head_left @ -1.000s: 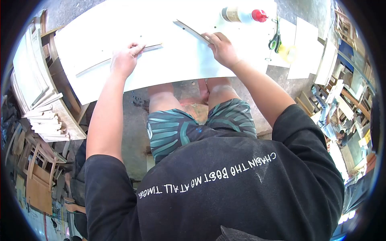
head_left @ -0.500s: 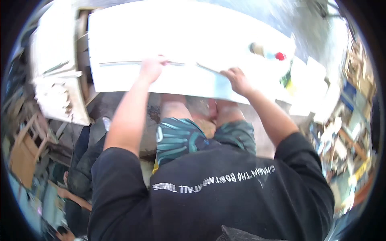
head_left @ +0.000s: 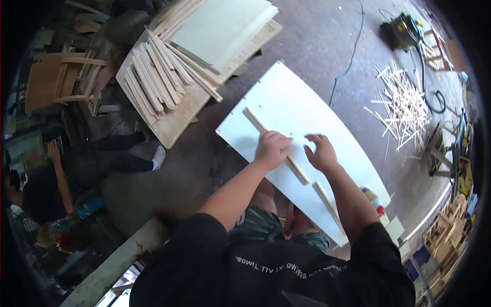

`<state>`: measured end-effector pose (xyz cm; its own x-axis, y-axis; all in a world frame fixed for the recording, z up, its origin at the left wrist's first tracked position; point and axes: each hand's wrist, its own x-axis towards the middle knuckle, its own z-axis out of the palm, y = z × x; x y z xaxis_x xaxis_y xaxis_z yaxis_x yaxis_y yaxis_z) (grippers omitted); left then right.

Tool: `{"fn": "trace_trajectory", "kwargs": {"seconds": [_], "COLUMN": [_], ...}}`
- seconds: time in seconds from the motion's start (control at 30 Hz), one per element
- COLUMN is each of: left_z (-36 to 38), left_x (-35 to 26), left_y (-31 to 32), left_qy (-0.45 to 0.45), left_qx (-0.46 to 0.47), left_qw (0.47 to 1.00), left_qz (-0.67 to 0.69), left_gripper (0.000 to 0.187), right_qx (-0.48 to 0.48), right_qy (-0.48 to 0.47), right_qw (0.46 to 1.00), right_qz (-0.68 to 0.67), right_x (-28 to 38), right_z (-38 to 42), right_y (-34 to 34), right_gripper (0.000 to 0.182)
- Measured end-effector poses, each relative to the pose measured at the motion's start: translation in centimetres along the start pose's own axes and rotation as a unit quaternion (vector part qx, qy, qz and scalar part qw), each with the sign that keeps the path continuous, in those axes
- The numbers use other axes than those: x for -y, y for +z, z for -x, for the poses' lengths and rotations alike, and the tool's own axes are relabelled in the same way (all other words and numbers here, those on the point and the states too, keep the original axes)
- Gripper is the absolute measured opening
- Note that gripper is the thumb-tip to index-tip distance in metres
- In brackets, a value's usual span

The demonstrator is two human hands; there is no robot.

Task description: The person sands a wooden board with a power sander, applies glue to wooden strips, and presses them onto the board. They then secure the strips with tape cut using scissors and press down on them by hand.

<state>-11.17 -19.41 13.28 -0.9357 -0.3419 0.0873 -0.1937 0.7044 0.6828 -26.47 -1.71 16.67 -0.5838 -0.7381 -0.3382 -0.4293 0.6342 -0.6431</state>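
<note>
A white board lies before me. My left hand is over a long thin wooden strip on the board, its fingers bent around the strip's middle. To the right my right hand hovers over the board with fingers apart and nothing in it. A second, shorter strip lies near the board's lower edge, below my right hand and apart from it. A bottle with a red part stands at the board's right end, partly hidden by my right arm.
At the upper left, a wooden table bears stacked strips and pale panels. Scrap sticks lie on the floor at right, near a vacuum. A person is at far left, beyond a chair.
The view has turned, so the board now slants and the table of strips shows. My right hand has let go of the shorter strip and moved toward my left hand.
</note>
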Motion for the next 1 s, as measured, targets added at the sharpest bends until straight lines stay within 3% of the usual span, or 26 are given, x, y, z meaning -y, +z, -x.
{"fn": "trace_trajectory", "kwargs": {"seconds": [0.13,0.17,0.3,0.47,0.6,0.7,0.8,1.0], "left_z": [-5.6,-7.6,-15.8,-25.1,-31.4,-35.3,-37.3,-37.8], "left_x": [8.4,10.8,20.9,32.3,42.1,44.8,45.9,46.8], "left_y": [-9.1,-12.1,-22.8,-32.9,-36.0,-37.1,-37.0,-36.1], "left_qy": [0.002,0.007,-0.043,-0.124,-0.185,-0.307,-0.322,-0.281], "left_qx": [-0.167,-0.198,-0.21,-0.158,-0.103,-0.014,0.046,0.06], "left_qw": [0.984,0.977,0.963,0.943,0.929,0.902,0.877,0.887], "left_qz": [-0.065,-0.08,-0.164,-0.264,-0.302,-0.304,-0.354,-0.361], "left_gripper": [0.023,0.022,0.026,0.037,0.04,0.041,0.044,0.057], "right_qx": [-0.027,-0.014,-0.078,-0.077,-0.074,-0.059,-0.053,-0.055], "right_qy": [-0.076,-0.08,-0.078,-0.042,-0.034,-0.029,-0.026,-0.029], "right_qw": [0.994,0.993,0.985,0.976,0.976,0.979,0.98,0.982], "right_qz": [0.08,0.084,0.132,0.197,0.203,0.193,0.191,0.178], "right_x": [6.2,7.6,8.4,9.1,8.8,9.1,9.3,9.0], "right_z": [-15.2,-18.0,-22.5,-22.1,-22.4,-22.5,-22.6,-22.5], "right_y": [2.7,3.5,11.1,13.3,13.5,13.0,12.7,12.5], "right_gripper": [0.032,0.039,0.059,0.064,0.067,0.069,0.071,0.07]}}
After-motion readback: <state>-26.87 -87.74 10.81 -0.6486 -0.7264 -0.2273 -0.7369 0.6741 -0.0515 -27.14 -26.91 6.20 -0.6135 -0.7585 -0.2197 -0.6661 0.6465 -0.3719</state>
